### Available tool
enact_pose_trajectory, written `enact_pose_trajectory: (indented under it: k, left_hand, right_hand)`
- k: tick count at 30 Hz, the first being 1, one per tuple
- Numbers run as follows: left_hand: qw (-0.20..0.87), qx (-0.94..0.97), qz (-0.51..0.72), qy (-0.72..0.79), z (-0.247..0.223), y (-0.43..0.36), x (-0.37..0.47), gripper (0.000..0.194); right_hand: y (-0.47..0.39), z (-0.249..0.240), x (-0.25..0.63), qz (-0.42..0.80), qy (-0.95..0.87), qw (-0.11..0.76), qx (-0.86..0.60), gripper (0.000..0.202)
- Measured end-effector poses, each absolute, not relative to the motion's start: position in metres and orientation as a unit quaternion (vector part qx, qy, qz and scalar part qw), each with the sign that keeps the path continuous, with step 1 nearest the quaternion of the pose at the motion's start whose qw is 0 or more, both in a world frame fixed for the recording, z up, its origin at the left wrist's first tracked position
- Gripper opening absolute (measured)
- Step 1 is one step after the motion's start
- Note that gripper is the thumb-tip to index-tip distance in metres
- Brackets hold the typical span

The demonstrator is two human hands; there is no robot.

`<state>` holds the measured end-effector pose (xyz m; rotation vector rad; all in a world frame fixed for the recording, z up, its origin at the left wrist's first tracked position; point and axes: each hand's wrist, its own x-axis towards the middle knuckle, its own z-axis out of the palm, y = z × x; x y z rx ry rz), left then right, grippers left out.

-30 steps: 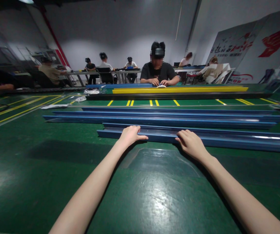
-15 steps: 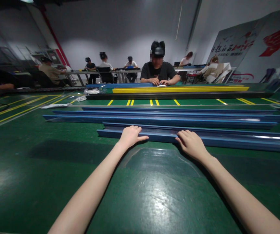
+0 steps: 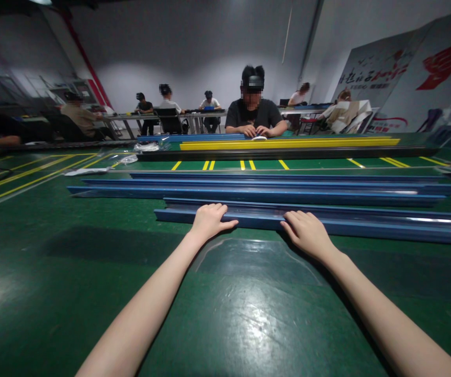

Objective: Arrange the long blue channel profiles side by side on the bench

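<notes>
The nearest long blue plastic channel (image 3: 257,219) lies crosswise on the green tabletop, its right end running out of view. My left hand (image 3: 210,220) is closed over its near wall, fingers inside the channel and thumb along the front face. Further right, my right hand (image 3: 304,229) grips the same wall, with its fingertips over the upper edge. Between my forearms a clear plastic strip (image 3: 255,256) lies on the table in front of the channel, and it spreads out to both sides under my arms.
More blue channels (image 3: 249,195) lie parallel just beyond. Further back are a black rail (image 3: 280,153), a yellow rail (image 3: 288,143) and clear wrapping (image 3: 146,148). Across the table a co-worker (image 3: 254,112) in dark clothes works with both hands. Several other people sit behind.
</notes>
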<state>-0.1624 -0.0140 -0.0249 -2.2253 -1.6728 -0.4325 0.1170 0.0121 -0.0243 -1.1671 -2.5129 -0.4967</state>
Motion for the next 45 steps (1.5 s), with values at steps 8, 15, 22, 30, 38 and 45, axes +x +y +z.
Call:
enact_pose_trajectory:
  k: [8,15,22,30,38,45]
  left_hand:
    - [0.142,-0.779,-0.175,-0.586,-0.0252,-0.0139,-0.1617,0.045]
    - [0.182,-0.777,-0.166,-0.579,-0.0237,-0.0158,-0.1591,0.044]
    - [0.176,-0.775,-0.163,-0.585,-0.0237,-0.0157,-0.1590,0.044]
    - [0.177,-0.777,-0.163,-0.581,-0.0244,-0.0148,-0.1600,0.045]
    - [0.178,-0.775,-0.158,-0.586,-0.0240,-0.0158,-0.1594,0.045]
    - [0.189,-0.776,-0.163,-0.580,-0.0249,-0.0153,-0.1598,0.045]
  right_hand:
    - [0.0124,-0.0243,0.1172,-0.171,-0.881,0.162,-0.411,0.032]
    - [0.0123,-0.0245,0.1170,-0.174,-0.880,0.159,-0.412,0.033]
    - [0.0123,-0.0248,0.1168,-0.175,-0.880,0.166,-0.408,0.033]
    - [0.0122,-0.0245,0.1167,-0.176,-0.880,0.164,-0.409,0.032]
    - [0.0110,-0.0233,0.1162,-0.179,-0.880,0.158,-0.410,0.032]
    - [0.0113,-0.0236,0.1161,-0.182,-0.879,0.158,-0.413,0.032]
